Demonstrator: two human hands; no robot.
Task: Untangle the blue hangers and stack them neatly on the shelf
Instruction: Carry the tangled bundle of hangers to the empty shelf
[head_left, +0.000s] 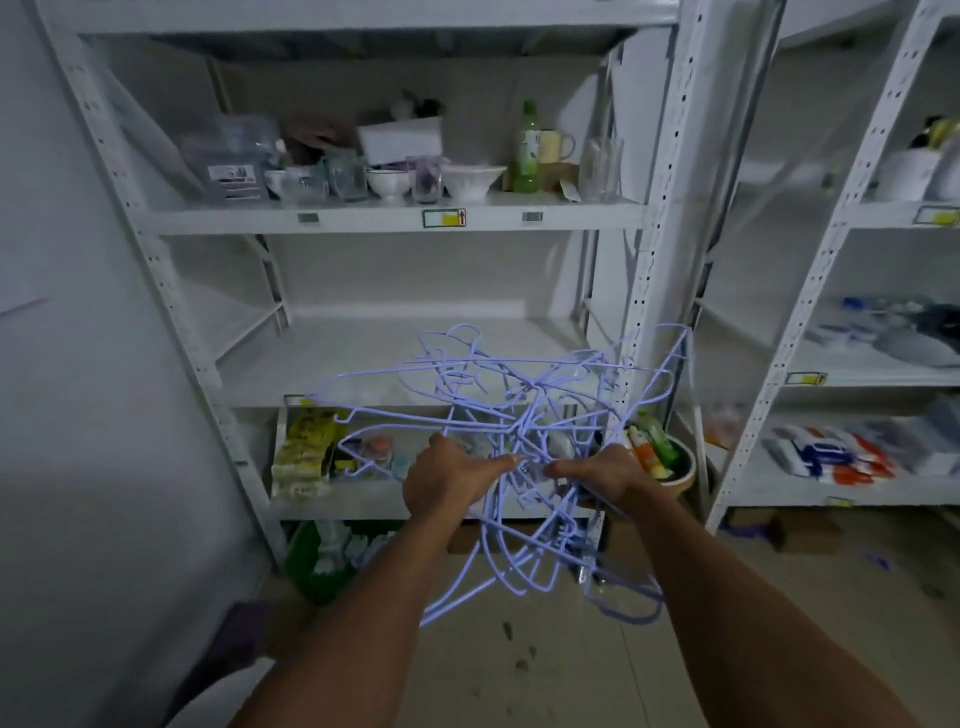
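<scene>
A tangled clump of several thin blue wire hangers hangs in the air in front of a white metal rack. My left hand grips the clump from the left, and my right hand grips it from the right; the two hands are close together near the clump's middle. Hooks and loops stick out above the hands and dangle below them toward the floor. Behind the clump lies the rack's bare middle shelf, at about the height of the clump's top.
The shelf above holds bowls, glasses, a green bottle and a mug. The shelf below holds packets and a bowl of tubes. A second rack stands on the right. The tiled floor lies below.
</scene>
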